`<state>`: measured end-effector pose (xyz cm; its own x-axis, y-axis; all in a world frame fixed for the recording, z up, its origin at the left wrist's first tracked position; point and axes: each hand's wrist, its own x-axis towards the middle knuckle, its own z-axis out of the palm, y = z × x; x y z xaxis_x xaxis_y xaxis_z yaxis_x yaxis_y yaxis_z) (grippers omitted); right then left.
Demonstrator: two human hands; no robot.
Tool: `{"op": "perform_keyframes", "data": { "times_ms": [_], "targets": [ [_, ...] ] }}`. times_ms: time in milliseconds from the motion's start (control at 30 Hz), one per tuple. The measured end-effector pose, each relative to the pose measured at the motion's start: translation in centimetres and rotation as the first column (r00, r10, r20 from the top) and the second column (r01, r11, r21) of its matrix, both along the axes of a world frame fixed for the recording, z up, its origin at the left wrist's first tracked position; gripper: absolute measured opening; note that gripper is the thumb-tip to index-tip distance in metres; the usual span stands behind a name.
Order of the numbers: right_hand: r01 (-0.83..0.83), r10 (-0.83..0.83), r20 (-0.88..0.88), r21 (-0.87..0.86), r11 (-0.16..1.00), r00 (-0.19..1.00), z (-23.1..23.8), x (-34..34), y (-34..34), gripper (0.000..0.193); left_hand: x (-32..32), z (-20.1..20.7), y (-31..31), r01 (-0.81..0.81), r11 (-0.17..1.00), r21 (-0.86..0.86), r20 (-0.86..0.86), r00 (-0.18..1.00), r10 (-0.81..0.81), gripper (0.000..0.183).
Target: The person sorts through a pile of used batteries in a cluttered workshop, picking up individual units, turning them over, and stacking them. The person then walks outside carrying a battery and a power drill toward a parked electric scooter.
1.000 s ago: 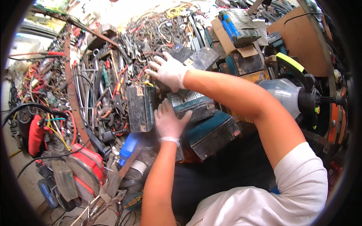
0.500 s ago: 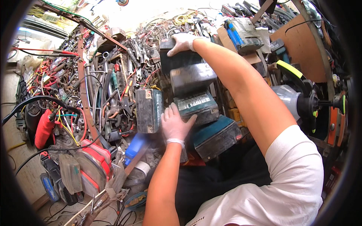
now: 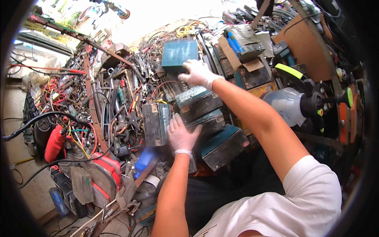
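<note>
Dusty teal-and-black batteries lie in a cluster before me. My right hand [image 3: 200, 74], in a thin white glove, is open with fingers apart at the near right corner of the farthest battery [image 3: 179, 53], whose teal top faces up. My left hand [image 3: 182, 135], gloved too, lies with spread fingers between a battery standing on its side [image 3: 154, 125] and a grimy battery [image 3: 211, 123]; how firmly it touches them I cannot tell. One battery [image 3: 199, 102] rests tilted against that grimy one. Closest to me on the right sits another teal-topped battery [image 3: 225, 147].
Wrenches [image 3: 146, 67], pliers [image 3: 134, 116] and tangled wires cover the left. A red-cased tool [image 3: 104, 175] and a blue bottle [image 3: 145, 162] lie near left. On the right are a clear plastic tank [image 3: 284, 104], a cardboard sheet [image 3: 308, 51] and more batteries [image 3: 252, 75].
The battery in my right hand has come down at the far side, teal top up, and the fingers have loosened from it. My left hand stays among the nearer batteries.
</note>
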<state>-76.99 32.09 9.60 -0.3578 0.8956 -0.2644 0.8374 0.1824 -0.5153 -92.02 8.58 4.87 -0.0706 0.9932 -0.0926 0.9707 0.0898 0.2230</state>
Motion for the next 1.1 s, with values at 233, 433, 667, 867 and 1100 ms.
{"op": "perform_keyframes", "data": {
  "times_ms": [233, 433, 667, 867, 1100],
  "targets": [
    [-0.130, 0.178, -0.151, 0.280, 0.951, 0.972, 13.5, -0.1, -9.0, 0.060, -0.4, -1.2, -0.3, 0.058, 0.998, 0.039, -0.011, 0.998, -0.057, 0.112],
    [-0.092, 0.158, -0.451, 0.164, 0.982, 0.879, 28.5, 5.8, -19.1, 0.055, -1.1, 6.0, 1.1, 0.090, 0.937, -0.339, 0.035, 0.996, -0.083, 0.114],
    [0.308, -0.379, -0.374, -0.238, 0.921, 0.847, 47.5, 18.5, -21.5, 0.046, 1.4, 28.6, -2.1, -0.056, 0.952, -0.301, 0.405, 0.896, 0.181, 0.077],
    [0.563, -0.466, -0.463, 0.091, 0.821, 0.754, 63.2, 30.7, -22.8, 0.038, 3.4, 44.5, -7.1, -0.155, 0.795, -0.587, 0.396, 0.801, 0.449, 0.061],
    [0.596, -0.492, 0.514, -0.048, 0.802, 0.703, 65.0, 40.3, -21.2, 0.051, 1.1, 60.5, -6.7, -0.154, 0.851, -0.502, 0.502, 0.749, 0.432, 0.046]
  ]
}}
